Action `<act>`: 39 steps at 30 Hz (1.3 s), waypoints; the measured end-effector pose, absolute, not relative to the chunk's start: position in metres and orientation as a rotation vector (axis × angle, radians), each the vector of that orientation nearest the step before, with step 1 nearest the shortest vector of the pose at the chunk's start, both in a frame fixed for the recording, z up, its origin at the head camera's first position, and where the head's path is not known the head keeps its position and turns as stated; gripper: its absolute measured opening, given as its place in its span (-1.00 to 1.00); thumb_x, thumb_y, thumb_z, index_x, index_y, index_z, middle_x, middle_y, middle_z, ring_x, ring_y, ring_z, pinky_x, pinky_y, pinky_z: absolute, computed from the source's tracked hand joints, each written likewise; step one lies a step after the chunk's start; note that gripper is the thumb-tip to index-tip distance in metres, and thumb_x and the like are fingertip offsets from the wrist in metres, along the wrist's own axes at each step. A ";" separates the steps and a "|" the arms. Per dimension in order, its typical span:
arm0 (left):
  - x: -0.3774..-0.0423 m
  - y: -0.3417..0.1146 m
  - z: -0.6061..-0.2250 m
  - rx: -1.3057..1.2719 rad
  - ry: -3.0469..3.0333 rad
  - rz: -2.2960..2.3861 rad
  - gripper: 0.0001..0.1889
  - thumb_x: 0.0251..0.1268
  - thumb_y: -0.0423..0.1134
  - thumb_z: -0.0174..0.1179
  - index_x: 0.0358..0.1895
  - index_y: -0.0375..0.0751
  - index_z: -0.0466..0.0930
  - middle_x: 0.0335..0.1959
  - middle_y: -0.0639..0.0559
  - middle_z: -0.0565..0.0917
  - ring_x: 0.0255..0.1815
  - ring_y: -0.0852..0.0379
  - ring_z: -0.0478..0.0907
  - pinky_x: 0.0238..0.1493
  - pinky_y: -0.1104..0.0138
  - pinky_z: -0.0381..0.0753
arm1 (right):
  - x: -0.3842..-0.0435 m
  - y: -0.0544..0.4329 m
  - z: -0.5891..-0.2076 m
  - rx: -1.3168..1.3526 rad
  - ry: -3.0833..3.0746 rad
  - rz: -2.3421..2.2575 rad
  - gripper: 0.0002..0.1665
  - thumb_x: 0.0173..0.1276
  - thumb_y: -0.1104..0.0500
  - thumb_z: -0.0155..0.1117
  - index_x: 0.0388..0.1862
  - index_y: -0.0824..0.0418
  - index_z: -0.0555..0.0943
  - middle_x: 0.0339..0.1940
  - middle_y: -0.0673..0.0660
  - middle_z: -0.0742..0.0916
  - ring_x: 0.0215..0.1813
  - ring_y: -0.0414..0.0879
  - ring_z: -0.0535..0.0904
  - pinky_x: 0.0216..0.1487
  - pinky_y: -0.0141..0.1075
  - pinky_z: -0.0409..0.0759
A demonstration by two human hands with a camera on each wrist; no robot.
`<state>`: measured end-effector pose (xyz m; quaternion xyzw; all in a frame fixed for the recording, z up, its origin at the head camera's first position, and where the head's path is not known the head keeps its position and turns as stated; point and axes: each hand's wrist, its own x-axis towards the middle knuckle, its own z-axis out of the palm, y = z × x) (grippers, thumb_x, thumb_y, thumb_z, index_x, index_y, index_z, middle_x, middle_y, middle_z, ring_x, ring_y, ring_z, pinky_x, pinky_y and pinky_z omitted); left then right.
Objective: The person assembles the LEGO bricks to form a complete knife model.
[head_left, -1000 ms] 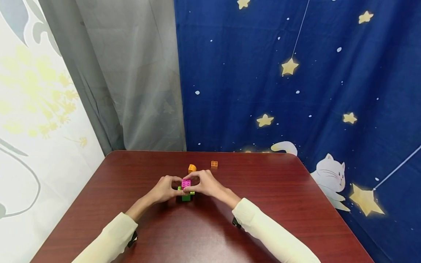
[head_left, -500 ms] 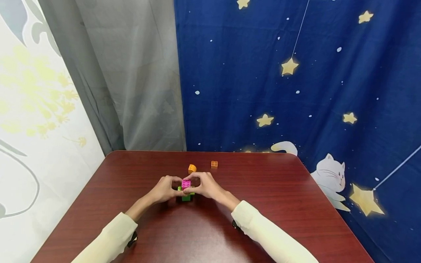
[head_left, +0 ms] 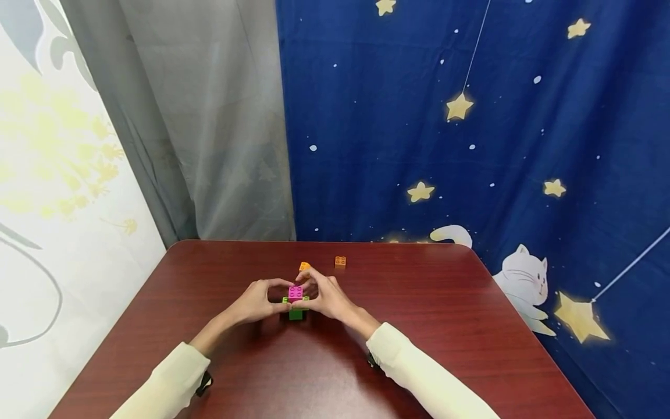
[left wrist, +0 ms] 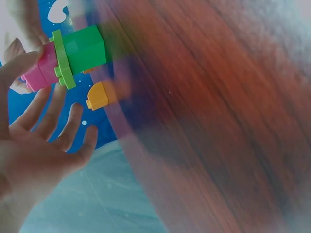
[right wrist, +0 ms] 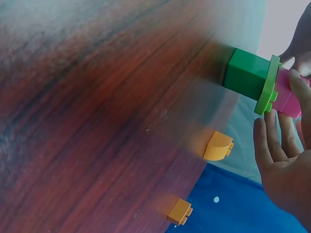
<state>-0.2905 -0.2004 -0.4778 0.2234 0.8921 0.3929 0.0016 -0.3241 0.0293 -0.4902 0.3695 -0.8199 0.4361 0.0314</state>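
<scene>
A stack of toy building bricks stands on the table: a green brick [head_left: 295,315] at the bottom, a lime plate [left wrist: 62,58] over it, and pink bricks [head_left: 295,292] with studs on top. A seam crosses the pink part in both wrist views. My left hand [head_left: 257,301] holds the pink part from the left, thumb at the near side and index finger at the far side. From the right, my right hand [head_left: 328,297] has its thumb on the near pink face, with its index finger arched above the back. The other fingers of both hands are spread behind the stack.
A rounded orange brick [right wrist: 218,146] lies just beyond the stack, partly behind the right fingers in the head view. A small square orange brick [head_left: 341,261] lies farther right, near the back edge of the brown table [head_left: 419,314]. Curtains hang behind.
My right index finger has lifted off the back of the pink part. The left hand has shifted slightly left, its thumb drawn back along the near face. The stack stays in place.
</scene>
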 end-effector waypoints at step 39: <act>-0.294 -0.190 -0.477 0.701 2.902 1.275 -0.65 0.12 0.00 0.59 -0.04 0.02 0.82 -0.14 0.14 0.79 -0.12 -0.06 0.64 -0.07 0.01 0.64 | -0.330 0.072 -0.500 1.057 -2.611 1.463 -0.39 0.19 0.27 0.64 0.18 0.39 0.61 -0.10 0.25 0.81 -0.12 0.06 0.79 -0.10 -0.26 0.74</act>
